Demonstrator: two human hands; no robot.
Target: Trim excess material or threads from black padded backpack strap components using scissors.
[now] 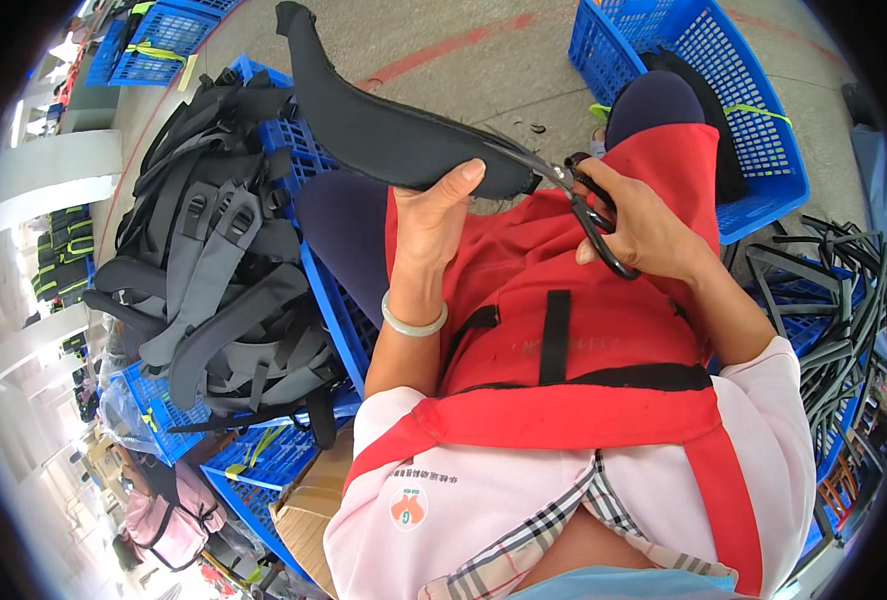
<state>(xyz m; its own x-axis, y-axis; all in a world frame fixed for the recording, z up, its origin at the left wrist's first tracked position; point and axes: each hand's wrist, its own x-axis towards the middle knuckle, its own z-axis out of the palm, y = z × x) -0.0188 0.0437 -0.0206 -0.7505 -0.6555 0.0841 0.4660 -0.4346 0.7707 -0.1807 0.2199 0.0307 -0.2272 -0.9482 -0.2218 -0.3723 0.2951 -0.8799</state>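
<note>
My left hand (439, 215) grips a dark grey padded shoulder strap (384, 125) near its lower end, thumb on top. The strap curves away from me toward the far left, over my lap. Black-handled scissors (601, 222) are in my right hand (649, 215), with fingers through the handle loops. Their metal blades (529, 155) point left and lie along the edge of the strap's near end. Whether the blades have fabric between them is hard to tell. A red apron (584, 330) covers my lap beneath both hands.
At my left, a heap of grey and black straps (214, 250) fills a blue crate (329, 290). Another blue crate (764, 170) with black pieces stands far right. Long dark strips (814, 320) pile up at my right. A cardboard box (314, 505) sits close by my left side.
</note>
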